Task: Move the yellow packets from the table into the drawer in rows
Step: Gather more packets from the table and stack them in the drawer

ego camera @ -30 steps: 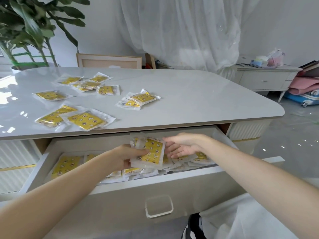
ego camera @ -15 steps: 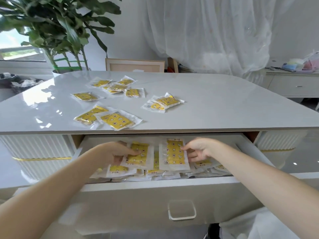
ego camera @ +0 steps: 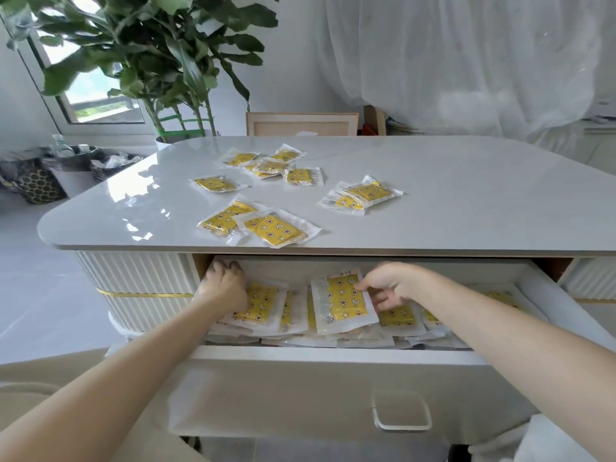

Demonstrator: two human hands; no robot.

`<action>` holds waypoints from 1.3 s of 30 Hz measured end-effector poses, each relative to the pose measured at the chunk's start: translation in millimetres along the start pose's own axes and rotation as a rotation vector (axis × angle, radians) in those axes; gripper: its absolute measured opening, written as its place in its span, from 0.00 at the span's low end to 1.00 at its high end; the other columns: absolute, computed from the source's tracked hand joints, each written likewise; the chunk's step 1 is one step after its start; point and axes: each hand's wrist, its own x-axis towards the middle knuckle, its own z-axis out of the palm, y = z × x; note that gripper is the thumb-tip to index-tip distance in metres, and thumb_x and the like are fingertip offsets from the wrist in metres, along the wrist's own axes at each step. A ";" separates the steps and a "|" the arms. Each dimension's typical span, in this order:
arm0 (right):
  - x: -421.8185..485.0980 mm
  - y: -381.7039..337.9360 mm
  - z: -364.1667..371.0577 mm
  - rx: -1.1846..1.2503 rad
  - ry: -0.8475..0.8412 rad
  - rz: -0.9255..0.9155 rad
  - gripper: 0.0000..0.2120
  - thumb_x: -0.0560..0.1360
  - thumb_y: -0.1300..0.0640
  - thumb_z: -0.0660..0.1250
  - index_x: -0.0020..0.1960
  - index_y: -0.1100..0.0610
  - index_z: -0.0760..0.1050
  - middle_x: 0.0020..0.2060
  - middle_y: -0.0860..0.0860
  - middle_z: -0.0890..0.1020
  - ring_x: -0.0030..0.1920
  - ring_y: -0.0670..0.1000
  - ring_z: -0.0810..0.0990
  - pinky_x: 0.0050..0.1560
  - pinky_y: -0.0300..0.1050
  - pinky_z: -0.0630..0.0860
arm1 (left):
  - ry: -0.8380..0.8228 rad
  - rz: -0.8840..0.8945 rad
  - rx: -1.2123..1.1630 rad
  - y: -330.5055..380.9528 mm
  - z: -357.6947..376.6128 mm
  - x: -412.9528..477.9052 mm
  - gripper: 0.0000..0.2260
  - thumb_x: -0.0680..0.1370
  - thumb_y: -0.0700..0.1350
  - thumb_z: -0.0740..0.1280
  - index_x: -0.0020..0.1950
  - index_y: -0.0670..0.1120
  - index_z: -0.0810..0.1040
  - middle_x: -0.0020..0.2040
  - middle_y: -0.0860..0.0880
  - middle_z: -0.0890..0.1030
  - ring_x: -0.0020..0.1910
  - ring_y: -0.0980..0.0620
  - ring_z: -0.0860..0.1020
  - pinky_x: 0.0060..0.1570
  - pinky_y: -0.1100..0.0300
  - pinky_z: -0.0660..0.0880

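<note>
The white drawer [ego camera: 300,388] under the table [ego camera: 466,195] is pulled open, and several yellow packets lie in it in overlapping rows. My left hand [ego camera: 225,286] is at the drawer's left end, fingers curled over the left edge of a yellow packet [ego camera: 258,305] that lies on the others. My right hand [ego camera: 390,288] pinches the right edge of another yellow packet [ego camera: 343,303], tilted on top of the row near the middle. Several more packets are scattered on the table, the nearest pair [ego camera: 263,226] close to its front edge.
A large potted plant [ego camera: 166,61] stands behind the table's far left corner, next to a wooden chair back [ego camera: 301,123]. Dark bins [ego camera: 40,175] sit on the floor at the left. The drawer handle [ego camera: 401,411] faces me.
My hands have moved apart, each with its own packet. The left one went toward the drawer's left end and both packets sank onto the rows. My view swung left.
</note>
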 end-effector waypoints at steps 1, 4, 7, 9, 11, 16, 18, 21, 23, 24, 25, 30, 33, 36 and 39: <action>0.3 0.7 -2.5 -0.018 0.012 0.010 0.13 0.79 0.63 0.63 0.63 0.64 0.70 0.58 0.57 0.79 0.53 0.54 0.78 0.52 0.49 0.76 | 0.013 0.006 0.046 1.8 -0.8 -0.6 0.31 0.74 0.47 0.64 0.73 0.40 0.56 0.68 0.39 0.62 0.68 0.40 0.63 0.63 0.52 0.70; -0.5 8.7 -16.4 -0.065 0.082 0.036 0.10 0.80 0.63 0.60 0.60 0.64 0.70 0.47 0.56 0.78 0.48 0.54 0.77 0.54 0.49 0.75 | -0.002 0.100 0.063 16.4 -4.7 -3.7 0.28 0.76 0.47 0.63 0.73 0.44 0.57 0.69 0.39 0.58 0.69 0.38 0.61 0.61 0.49 0.71; 1.5 22.9 -33.7 -0.097 0.174 0.055 0.10 0.81 0.64 0.59 0.61 0.65 0.69 0.49 0.58 0.79 0.44 0.53 0.79 0.54 0.49 0.77 | -0.089 0.300 0.018 32.6 0.4 -6.1 0.28 0.76 0.50 0.64 0.74 0.50 0.59 0.72 0.40 0.54 0.70 0.36 0.58 0.66 0.45 0.67; 2.4 30.0 -40.9 -0.231 0.246 0.012 0.14 0.80 0.64 0.59 0.65 0.65 0.67 0.53 0.59 0.78 0.46 0.54 0.78 0.53 0.49 0.79 | -0.196 0.411 0.036 42.3 3.7 -10.4 0.30 0.76 0.52 0.64 0.75 0.55 0.55 0.74 0.42 0.49 0.72 0.36 0.55 0.69 0.45 0.63; 0.8 34.3 -46.4 -0.581 0.366 -0.116 0.18 0.78 0.63 0.62 0.67 0.64 0.66 0.52 0.58 0.77 0.45 0.53 0.76 0.42 0.43 0.79 | -0.260 0.467 0.079 49.6 2.6 -15.0 0.31 0.78 0.55 0.62 0.77 0.58 0.50 0.76 0.45 0.42 0.74 0.37 0.50 0.71 0.44 0.60; -11.5 28.3 -46.1 -0.940 0.135 -0.450 0.34 0.72 0.55 0.72 0.73 0.48 0.61 0.66 0.52 0.72 0.57 0.52 0.76 0.54 0.42 0.75 | -0.396 0.463 0.186 51.8 2.6 -17.5 0.38 0.76 0.64 0.59 0.75 0.62 0.35 0.75 0.50 0.28 0.76 0.40 0.37 0.73 0.39 0.50; -16.0 26.2 -39.3 -1.024 -0.061 -0.422 0.41 0.70 0.49 0.74 0.76 0.45 0.55 0.75 0.49 0.60 0.72 0.52 0.65 0.71 0.46 0.64 | -0.427 0.459 0.224 51.1 3.7 -18.9 0.38 0.76 0.64 0.58 0.74 0.62 0.32 0.74 0.51 0.27 0.76 0.42 0.36 0.72 0.39 0.48; -12.3 29.6 -30.2 -1.226 -0.120 -0.342 0.44 0.72 0.45 0.71 0.78 0.43 0.46 0.78 0.47 0.47 0.77 0.54 0.49 0.75 0.50 0.52 | -0.469 0.447 0.291 49.3 4.3 -21.6 0.36 0.78 0.65 0.54 0.73 0.60 0.29 0.75 0.52 0.28 0.76 0.44 0.35 0.72 0.40 0.46; -7.4 35.0 -27.0 -1.297 -0.061 -0.341 0.40 0.76 0.47 0.67 0.78 0.43 0.45 0.78 0.46 0.43 0.77 0.56 0.44 0.75 0.51 0.48 | -0.494 0.445 0.334 49.0 4.3 -22.2 0.35 0.78 0.64 0.51 0.72 0.60 0.28 0.75 0.52 0.30 0.76 0.43 0.35 0.73 0.40 0.46; -5.7 37.9 -26.0 -1.292 -0.037 -0.347 0.38 0.77 0.48 0.66 0.78 0.42 0.46 0.78 0.46 0.42 0.77 0.57 0.41 0.75 0.53 0.48 | -0.502 0.442 0.346 49.4 5.1 -21.8 0.34 0.78 0.64 0.51 0.72 0.60 0.28 0.75 0.52 0.30 0.76 0.43 0.35 0.73 0.40 0.46; -5.1 40.1 -24.8 -1.288 -0.019 -0.350 0.37 0.77 0.48 0.65 0.78 0.42 0.46 0.78 0.45 0.42 0.77 0.58 0.40 0.75 0.55 0.47 | -0.509 0.435 0.355 50.0 5.6 -21.8 0.34 0.78 0.64 0.50 0.72 0.60 0.28 0.75 0.52 0.30 0.76 0.43 0.35 0.73 0.40 0.47; -11.1 42.6 -18.2 -1.334 0.013 -0.322 0.34 0.79 0.50 0.62 0.78 0.42 0.45 0.78 0.45 0.41 0.77 0.58 0.38 0.75 0.57 0.49 | -0.477 0.430 0.308 52.1 4.8 -24.2 0.36 0.78 0.64 0.53 0.74 0.59 0.30 0.76 0.52 0.32 0.76 0.43 0.36 0.73 0.41 0.47; -21.7 38.7 -17.4 -1.408 0.041 -0.348 0.36 0.79 0.49 0.63 0.78 0.44 0.45 0.78 0.47 0.42 0.77 0.58 0.43 0.72 0.54 0.61 | -0.437 0.446 0.221 52.2 1.1 -26.6 0.35 0.78 0.64 0.54 0.75 0.59 0.34 0.77 0.52 0.36 0.76 0.43 0.38 0.74 0.41 0.46; -29.3 34.4 -21.9 -1.444 0.132 -0.495 0.38 0.75 0.46 0.68 0.77 0.42 0.50 0.78 0.50 0.49 0.75 0.57 0.59 0.65 0.52 0.70 | -0.330 0.511 0.131 52.9 -11.7 -33.8 0.31 0.78 0.63 0.55 0.77 0.59 0.44 0.78 0.50 0.54 0.77 0.45 0.48 0.74 0.44 0.51; -43.5 23.5 -23.3 -1.343 0.145 -0.563 0.32 0.72 0.45 0.70 0.72 0.39 0.63 0.69 0.50 0.70 0.62 0.55 0.76 0.57 0.53 0.77 | -0.207 0.594 0.000 52.5 -39.9 -52.3 0.25 0.80 0.58 0.58 0.76 0.55 0.59 0.70 0.51 0.70 0.69 0.50 0.68 0.66 0.57 0.64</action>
